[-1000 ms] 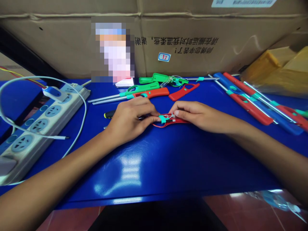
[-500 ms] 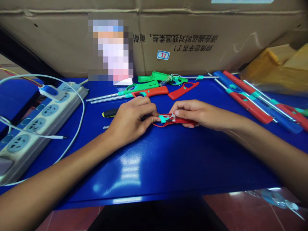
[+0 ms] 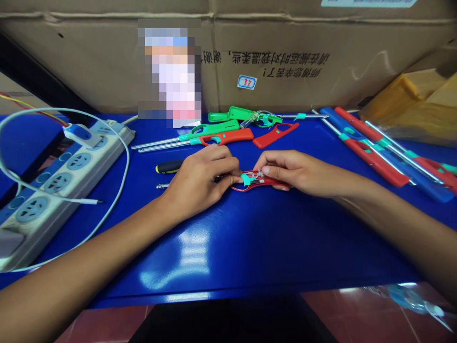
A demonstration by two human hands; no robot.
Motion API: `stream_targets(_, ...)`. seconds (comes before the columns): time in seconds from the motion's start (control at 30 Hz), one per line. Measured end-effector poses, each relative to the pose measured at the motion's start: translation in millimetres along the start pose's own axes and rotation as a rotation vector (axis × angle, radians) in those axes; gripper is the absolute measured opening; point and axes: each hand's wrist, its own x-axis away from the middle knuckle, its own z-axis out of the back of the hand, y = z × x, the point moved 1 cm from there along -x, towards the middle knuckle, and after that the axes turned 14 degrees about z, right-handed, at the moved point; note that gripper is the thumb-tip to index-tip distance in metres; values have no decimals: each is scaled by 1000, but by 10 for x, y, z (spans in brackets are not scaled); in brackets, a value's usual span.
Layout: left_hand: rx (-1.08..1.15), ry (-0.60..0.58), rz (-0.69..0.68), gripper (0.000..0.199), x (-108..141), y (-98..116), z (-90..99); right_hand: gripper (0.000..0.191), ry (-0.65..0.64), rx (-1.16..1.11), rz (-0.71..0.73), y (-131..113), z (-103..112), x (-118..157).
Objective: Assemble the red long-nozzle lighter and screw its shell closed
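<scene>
A red long-nosed gas lighter (image 3: 272, 182), its casing open, lies low over the blue table between my hands. Inside it show a teal trigger (image 3: 246, 179), white wires and small pale parts. My left hand (image 3: 203, 178) pinches the lighter's front end by the trigger; its fingers cover part of it. A metal tube tip (image 3: 163, 186) pokes out to the left of this hand. Curled around the handle, my right hand (image 3: 296, 172) has thumb and index finger at the inner parts. Behind my left hand lies a black and yellow screwdriver handle (image 3: 168, 167), partly hidden.
Farther back lie a green lighter (image 3: 221, 127), an orange-red lighter (image 3: 235, 137), a loose red half-casing (image 3: 273, 138) and green opened pieces (image 3: 239, 113). Several lighters (image 3: 378, 157) are at the right. A power strip (image 3: 67, 190) with white cable stands left; a cardboard box (image 3: 285, 28) closes the back.
The whole view has shifted slightly, so everything sits a little farther right. Both hands keep their grip on the lighter, with only slight finger movement.
</scene>
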Motion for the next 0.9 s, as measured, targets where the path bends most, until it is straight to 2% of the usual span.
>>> stream_targets(0.23, -26, 75, -33, 13, 23, -10, -35, 17, 4, -12, 2, -9, -29, -13)
stream_targets(0.47, -67, 92, -68, 15, 42, -8, -60, 16, 8, -11, 1, 7, -49, -18)
stream_targets(0.73, -108, 48, -77, 16, 6, -20, -11, 19, -17, -8, -5, 40, -24, -13)
stream_targets(0.9, -64, -76, -57, 12, -9, -7, 59, 18, -7, 83, -8, -31, -53, -11)
